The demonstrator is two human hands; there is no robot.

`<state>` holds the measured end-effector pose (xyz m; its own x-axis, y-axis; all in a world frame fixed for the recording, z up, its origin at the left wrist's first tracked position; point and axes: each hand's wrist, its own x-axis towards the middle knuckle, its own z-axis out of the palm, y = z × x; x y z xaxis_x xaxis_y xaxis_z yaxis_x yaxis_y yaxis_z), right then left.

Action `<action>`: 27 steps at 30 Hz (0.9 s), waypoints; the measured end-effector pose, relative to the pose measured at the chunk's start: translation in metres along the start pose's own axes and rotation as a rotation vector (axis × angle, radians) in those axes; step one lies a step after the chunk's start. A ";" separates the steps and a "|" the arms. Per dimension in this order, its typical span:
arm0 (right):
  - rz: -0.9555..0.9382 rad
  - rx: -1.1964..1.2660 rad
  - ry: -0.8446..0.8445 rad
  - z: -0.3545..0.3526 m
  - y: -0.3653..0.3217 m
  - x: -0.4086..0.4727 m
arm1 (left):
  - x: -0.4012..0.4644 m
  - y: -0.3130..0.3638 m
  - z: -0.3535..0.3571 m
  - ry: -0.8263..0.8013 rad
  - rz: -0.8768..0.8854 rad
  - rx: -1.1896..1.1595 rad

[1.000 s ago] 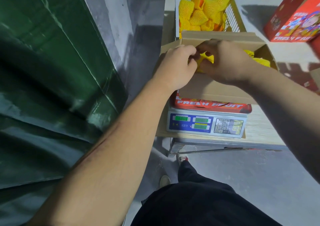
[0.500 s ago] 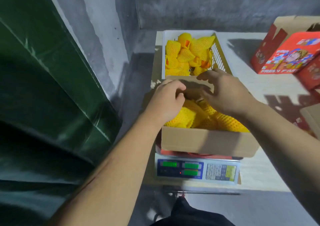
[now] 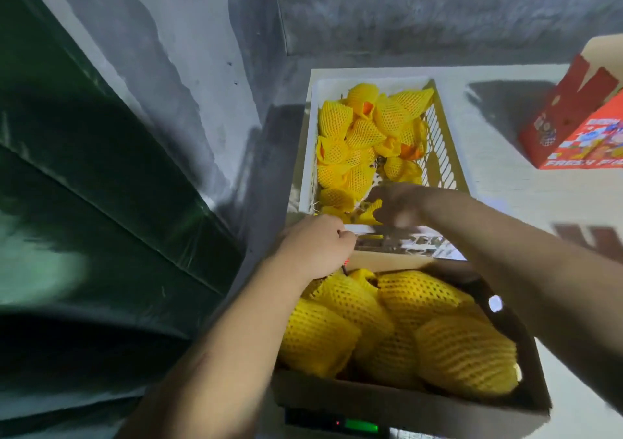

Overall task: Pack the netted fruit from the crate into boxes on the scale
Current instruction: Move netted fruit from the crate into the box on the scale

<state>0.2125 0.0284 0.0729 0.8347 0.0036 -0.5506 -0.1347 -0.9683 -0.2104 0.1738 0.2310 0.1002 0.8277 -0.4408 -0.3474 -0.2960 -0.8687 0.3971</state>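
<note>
Cardboard box [image 3: 404,408] sits near on the scale [image 3: 337,425], packed with netted fruit [image 3: 465,357] in yellow foam mesh. White crate [image 3: 445,155] just beyond it on the pale surface [image 3: 505,202], with more netted fruit piled inside, mostly left side. Right hand [image 3: 397,206] reaches over crate's near rim, blurred; fingers touch a yellow netted piece at the near edge, whether they grip it I cannot tell. Left hand [image 3: 313,246] at box's far left corner, fingers curled; what they hold, if anything, is hidden. Red printed carton [image 3: 580,131] far right on surface. Green tarp [image 3: 84,202] along left, grey wall [image 3: 404,7] behind.
</note>
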 end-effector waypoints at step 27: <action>-0.343 0.222 -0.102 0.021 0.007 0.088 | 0.022 -0.010 0.004 -0.009 -0.141 -0.197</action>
<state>0.2735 0.0271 0.0060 0.7957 0.3514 -0.4933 0.0206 -0.8297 -0.5578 0.1932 0.2286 0.0854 0.8496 -0.3212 -0.4184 -0.0786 -0.8614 0.5018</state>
